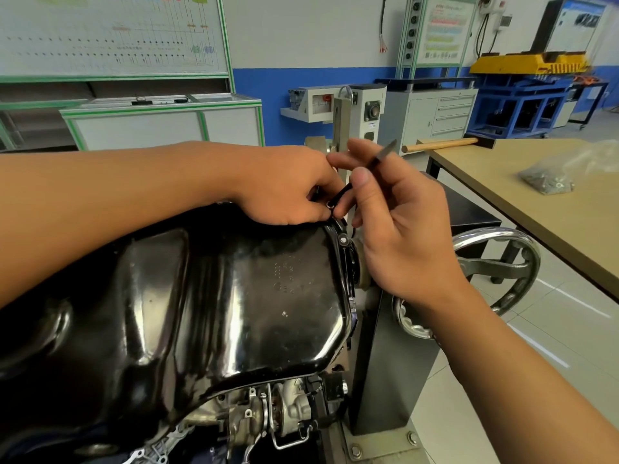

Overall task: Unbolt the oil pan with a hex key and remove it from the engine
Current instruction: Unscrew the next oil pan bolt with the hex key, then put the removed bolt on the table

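A glossy black pressed-steel oil pan (234, 296) sits upward on the silver-grey cast engine (268, 413), which is carried by a dark grey steel stand (385, 363). The pan lies on the engine, its rim flange along the right edge next to the stand. Both hands meet at the pan's far right corner. The right hand (402, 229) pinches a thin black metal hex key (385, 154) between thumb and forefinger, with the other fingers loosely bent. The key's upper end points up and away from the pan, and its lower part runs down between the two hands toward the rim. The left hand (288, 185) rests at that corner with its fingers curled, the fingertips closed on the key's lower end just above the flange. I cannot tell whether the tip sits in a bolt there. A small round-headed bolt (343, 240) shows in the flange just below the hands. A chrome spoked handwheel (499, 272) stands to the right of the stand. Further right is a tan-topped desk (536, 229). A clear plastic bag of small metal parts (552, 179) lies on it, and a pale wooden handle (442, 144) lies at its far left corner.
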Demonstrator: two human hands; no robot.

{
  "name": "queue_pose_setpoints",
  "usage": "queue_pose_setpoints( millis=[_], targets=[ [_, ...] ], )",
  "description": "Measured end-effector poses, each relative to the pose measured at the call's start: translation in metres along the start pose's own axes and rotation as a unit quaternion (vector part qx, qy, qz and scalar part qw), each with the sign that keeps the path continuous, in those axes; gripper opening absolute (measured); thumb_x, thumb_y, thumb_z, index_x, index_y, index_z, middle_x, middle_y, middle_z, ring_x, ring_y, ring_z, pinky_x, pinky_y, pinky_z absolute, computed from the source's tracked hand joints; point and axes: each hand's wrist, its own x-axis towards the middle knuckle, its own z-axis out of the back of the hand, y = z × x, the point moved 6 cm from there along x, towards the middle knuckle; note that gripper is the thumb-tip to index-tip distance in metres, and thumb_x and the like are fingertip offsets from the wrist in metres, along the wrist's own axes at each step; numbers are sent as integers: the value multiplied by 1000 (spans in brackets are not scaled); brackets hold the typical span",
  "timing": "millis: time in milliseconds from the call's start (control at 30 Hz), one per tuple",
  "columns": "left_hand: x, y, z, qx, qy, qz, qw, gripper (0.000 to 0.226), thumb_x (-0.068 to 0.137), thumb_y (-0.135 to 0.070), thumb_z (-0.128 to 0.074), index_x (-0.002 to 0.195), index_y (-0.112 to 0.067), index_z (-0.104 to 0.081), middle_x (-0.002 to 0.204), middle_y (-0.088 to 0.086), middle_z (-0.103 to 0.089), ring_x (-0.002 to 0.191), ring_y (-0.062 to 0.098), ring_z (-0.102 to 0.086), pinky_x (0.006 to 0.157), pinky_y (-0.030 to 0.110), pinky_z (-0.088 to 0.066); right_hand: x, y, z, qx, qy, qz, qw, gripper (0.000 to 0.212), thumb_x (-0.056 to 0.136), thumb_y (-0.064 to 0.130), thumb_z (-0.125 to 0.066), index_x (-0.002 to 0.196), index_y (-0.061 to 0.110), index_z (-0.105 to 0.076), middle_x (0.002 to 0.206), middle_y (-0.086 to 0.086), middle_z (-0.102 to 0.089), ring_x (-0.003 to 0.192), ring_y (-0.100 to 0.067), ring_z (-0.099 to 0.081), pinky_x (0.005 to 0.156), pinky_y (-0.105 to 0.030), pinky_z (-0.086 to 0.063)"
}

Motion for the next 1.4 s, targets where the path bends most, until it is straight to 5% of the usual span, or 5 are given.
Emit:
queue_pose_setpoints(
  millis=[267,567,800,1067,1400],
  targets=[
    [-1,-2,4,-6,-24,-21,999,14,97,-25,-60,92,-15,-68,82,7,-67,77,24,-60,75,42,-48,0,7,9,15,-74,1,997,5,99,6,-59,101,10,-61,84,-10,-69,66,-22,-68,63,-24,-53],
    [15,-48,16,-155,-55,-72,984,8,90,-29,-71,94,-26,-77,74,-24,-70,67,-5,-62,61,5,-41,-2,49,92,52,-187,-20,981,22,107,20,-43,96,13,-61,76,-2,-72,52,-17,-65,51,-25,-51],
    [127,-189,-27,-485,-19,-86,870,15,94,-7,-64,105,-13,-73,91,4,-77,71,4,-66,58,16,-52,-40,85,256,-68,-296,-117,946,27,107,23,-41,92,17,-63,75,-2,-73,56,-18,-65,53,-26,-52],
    [212,-362,-102,-309,-64,-140,938,9,89,-26,-72,94,-19,-73,79,-8,-68,74,9,-65,68,25,-53,-143,124,407,-238,-397,-213,860,26,106,26,-46,93,14,-66,78,-2,-75,58,-15,-65,51,-20,-52],
    [252,-400,-138,-261,-77,-177,946,27,85,-22,-75,111,-20,-74,89,-12,-64,80,4,-57,73,16,-44,-200,91,440,-231,-433,-273,828,28,105,24,-48,91,9,-66,76,-6,-73,54,-12,-61,50,-20,-50]
  ],
)
